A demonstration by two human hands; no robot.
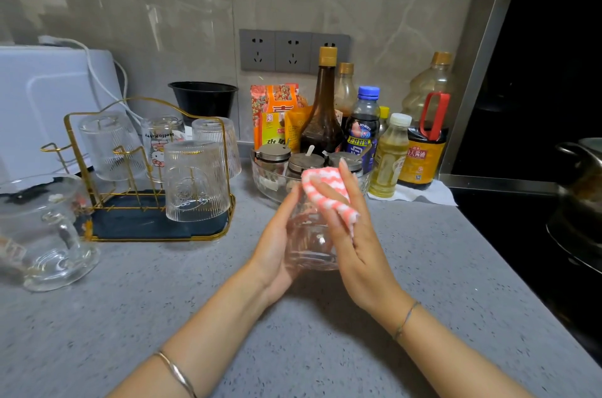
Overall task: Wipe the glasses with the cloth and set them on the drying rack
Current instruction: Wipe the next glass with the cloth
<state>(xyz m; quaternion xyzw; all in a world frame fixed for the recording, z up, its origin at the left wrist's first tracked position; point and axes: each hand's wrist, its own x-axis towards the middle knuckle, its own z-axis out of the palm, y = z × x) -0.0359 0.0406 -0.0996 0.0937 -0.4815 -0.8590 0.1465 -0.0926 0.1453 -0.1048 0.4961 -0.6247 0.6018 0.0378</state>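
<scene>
Rack [208,236] on the left already has four glasses upside down on it, so for the clear glass [309,241] held over the counter I'd keep the left hand [277,244] cupped snug round its side and turn it while the right hand [355,234], fingers flat, presses the pink-and-white cloth [325,191] along the wall. Honestly can't make out its rim or which end is up, and the big glass mug [49,231] far left is all warped at the frame edge.

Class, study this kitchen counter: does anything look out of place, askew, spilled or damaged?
Nothing is spilled or visibly broken. One oddity: a clear glass mug sits apart on the grey speckled counter, left of the gold wire drying rack, where four ribbed and printed glasses stand upside down.
</scene>
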